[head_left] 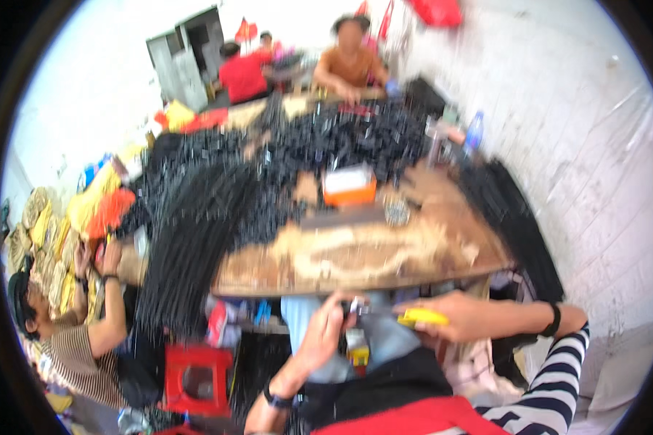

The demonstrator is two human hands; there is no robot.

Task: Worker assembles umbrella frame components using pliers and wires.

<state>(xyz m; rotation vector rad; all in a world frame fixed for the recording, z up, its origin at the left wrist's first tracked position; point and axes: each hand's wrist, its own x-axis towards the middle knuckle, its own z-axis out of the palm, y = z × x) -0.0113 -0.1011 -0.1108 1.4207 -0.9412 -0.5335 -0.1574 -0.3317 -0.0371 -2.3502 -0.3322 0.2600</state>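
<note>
Over my lap, just off the table's near edge, my left hand [325, 335] is closed on a small dark piece with a shiny metal part [355, 307]. My right hand [453, 319] grips a yellow-handled tool [423, 317], its grey end pointing left toward that piece. Motion blur hides the tool's exact kind and whether it touches the piece. Below my hands, a small yellow-and-black object [358, 351] shows at my lap; its kind is unclear.
A worn wooden table [370, 275] carries an orange-and-white box [349, 185], a round patterned disc [396, 209] and heaped black strips [341, 141]. Long black strips [192, 239] hang over the left side, others [511, 221] over the right. A red stool [198, 380] and co-workers surround it.
</note>
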